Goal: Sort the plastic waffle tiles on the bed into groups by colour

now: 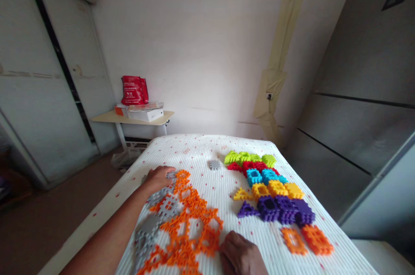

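Grey toothed tiles [151, 224] lie along the left side of the orange heap [196, 204]. They look like moulded plastic, so I'd expect them light, stiff and hard to break, perhaps slick on the flat faces; two opposite notched edges should pinch best. The left hand [161, 177] is over tiles at the heap's far left end, its grip hidden from me. The right hand [241, 252] is curled closed at the heap's near right edge; whether around anything, I can't tell.
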Available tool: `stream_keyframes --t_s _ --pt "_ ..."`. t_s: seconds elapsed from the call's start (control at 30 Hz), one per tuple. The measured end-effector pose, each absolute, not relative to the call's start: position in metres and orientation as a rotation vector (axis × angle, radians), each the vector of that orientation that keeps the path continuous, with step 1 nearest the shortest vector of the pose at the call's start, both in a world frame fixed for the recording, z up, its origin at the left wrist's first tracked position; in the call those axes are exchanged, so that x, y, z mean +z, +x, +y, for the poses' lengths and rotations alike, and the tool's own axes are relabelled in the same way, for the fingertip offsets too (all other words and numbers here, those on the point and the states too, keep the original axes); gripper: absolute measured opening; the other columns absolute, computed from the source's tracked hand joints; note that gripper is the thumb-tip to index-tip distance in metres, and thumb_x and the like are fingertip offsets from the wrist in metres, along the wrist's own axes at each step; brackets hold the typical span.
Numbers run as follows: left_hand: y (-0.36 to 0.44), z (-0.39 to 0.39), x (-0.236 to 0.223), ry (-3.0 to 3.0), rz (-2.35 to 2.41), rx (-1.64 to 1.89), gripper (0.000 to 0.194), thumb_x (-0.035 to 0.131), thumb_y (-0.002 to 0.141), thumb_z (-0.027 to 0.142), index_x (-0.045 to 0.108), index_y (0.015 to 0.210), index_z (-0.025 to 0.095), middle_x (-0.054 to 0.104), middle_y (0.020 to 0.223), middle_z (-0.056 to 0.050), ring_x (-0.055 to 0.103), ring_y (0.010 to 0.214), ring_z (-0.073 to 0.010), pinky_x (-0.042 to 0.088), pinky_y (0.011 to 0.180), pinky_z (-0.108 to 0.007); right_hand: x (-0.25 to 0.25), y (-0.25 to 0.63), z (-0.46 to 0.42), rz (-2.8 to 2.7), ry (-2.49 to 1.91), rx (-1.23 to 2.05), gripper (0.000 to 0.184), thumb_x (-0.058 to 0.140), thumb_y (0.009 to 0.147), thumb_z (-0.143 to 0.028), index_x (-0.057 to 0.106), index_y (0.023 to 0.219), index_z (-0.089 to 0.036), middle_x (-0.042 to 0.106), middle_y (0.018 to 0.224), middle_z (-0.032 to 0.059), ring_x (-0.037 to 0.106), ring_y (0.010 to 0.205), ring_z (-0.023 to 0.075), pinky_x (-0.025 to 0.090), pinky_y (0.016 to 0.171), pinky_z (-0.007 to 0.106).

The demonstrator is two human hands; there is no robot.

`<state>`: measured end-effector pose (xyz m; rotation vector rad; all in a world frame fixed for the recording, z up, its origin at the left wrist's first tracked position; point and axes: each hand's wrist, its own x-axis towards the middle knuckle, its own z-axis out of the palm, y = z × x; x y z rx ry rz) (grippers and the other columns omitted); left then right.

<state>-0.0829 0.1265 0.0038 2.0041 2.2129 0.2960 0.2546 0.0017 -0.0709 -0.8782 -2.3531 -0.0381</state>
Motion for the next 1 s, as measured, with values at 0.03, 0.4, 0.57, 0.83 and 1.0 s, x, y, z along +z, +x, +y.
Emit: stream_keyframes --t_s 0.03,0.4,0.57,0.83,1.0 --pt "-0.085 0.125 0.009 2.018 2.237 0.291 0.050 0.060 0.064 0.018 0.064 0.113 0.026 0.066 0.119 -0.003 0.057 0.112 -0.0216 0.040 0.095 -0.032 -0.070 0.254 0.001 -2.350 -0.882 -0.043 0.016 0.046 0.076 -0.007 0.048 0.068 -0.021 0.056 0.068 0.0000 0.056 0.056 0.0114 0.040 0.051 0.018" --pt "-0.008 0.143 0.028 2.319 1.928 0.532 0.047 0.063 0.068 0.013 0.061 0.114 0.023 0.064 0.118 -0.003 0.054 0.112 -0.0178 0.038 0.097 -0.026 -0.065 0.252 0.000 -2.325 -0.910 -0.018 0.015 0.047 0.075 -0.008 0.046 0.067 -0.021 0.056 0.067 -0.0008 0.056 0.057 0.0113 0.038 0.052 0.018" --pt "0.054 0.163 -0.013 2.357 1.711 0.564 0.029 0.063 0.080 0.027 0.061 0.108 0.017 0.063 0.112 -0.006 0.058 0.103 -0.0198 0.046 0.091 -0.040 -0.069 0.251 0.002 -2.331 -0.937 -0.046 0.016 0.049 0.070 -0.007 0.044 0.065 -0.021 0.055 0.066 -0.0015 0.054 0.055 0.0109 0.036 0.050 0.018" --pt "0.066 0.177 -0.044 2.370 1.624 0.626 0.028 0.057 0.086 0.033 0.059 0.108 0.016 0.060 0.115 -0.008 0.058 0.101 -0.0205 0.050 0.086 -0.043 -0.070 0.250 0.002 -2.330 -0.946 -0.042 0.016 0.050 0.067 -0.006 0.043 0.063 -0.021 0.055 0.065 -0.0020 0.053 0.054 0.0106 0.035 0.049 0.019" --pt "0.063 0.172 -0.043 2.370 1.646 0.615 0.031 0.056 0.086 0.034 0.057 0.112 0.017 0.058 0.117 -0.008 0.059 0.101 -0.0206 0.050 0.085 -0.043 -0.068 0.251 0.001 -2.338 -0.950 -0.021 0.016 0.049 0.069 -0.006 0.044 0.064 -0.021 0.055 0.066 -0.0015 0.054 0.055 0.0110 0.036 0.050 0.019"
